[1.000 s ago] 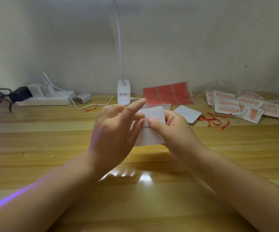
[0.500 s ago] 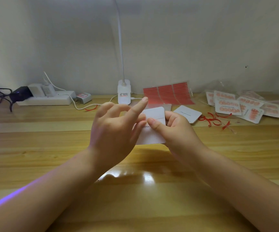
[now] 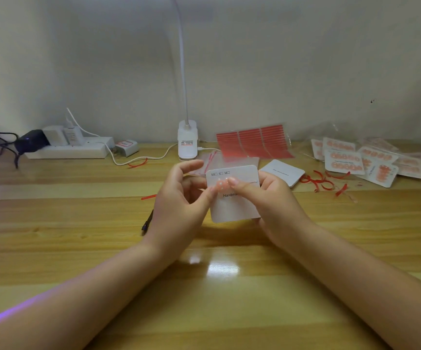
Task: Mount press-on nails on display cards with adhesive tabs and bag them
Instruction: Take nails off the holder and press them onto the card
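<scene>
Since a moment ago the left hand (image 3: 179, 198) has dropped its raised forefinger and swung aside, so more of the white card (image 3: 233, 195) shows, with its row of size boxes along the top edge and the start of a printed word lower down. The right hand (image 3: 272, 198) holds the card up off the wooden table (image 3: 78, 243), thumb across the front and the other fingers curled behind it. The left thumb tip comes in from the side to meet the right thumb tip at the middle of the card, and between those two tips sits a small pale pink nail (image 3: 221, 185), pressed against the card; the remaining left fingers are loosely spread and hold nothing.

I judge this to be the mounting step, early on this card, since only about one nail can be made out on it. The next move seems to call for firm pressure so the nail takes to the sticky strip, then a fresh nail set just beside it in line.

Beyond the fingers, against the wall, lie the red tab sheets (image 3: 253, 142). Off past the right hand lie a spare card (image 3: 281, 172), red peelings (image 3: 323, 181) and a heap of finished cards (image 3: 355, 160) in clear bags.
</scene>
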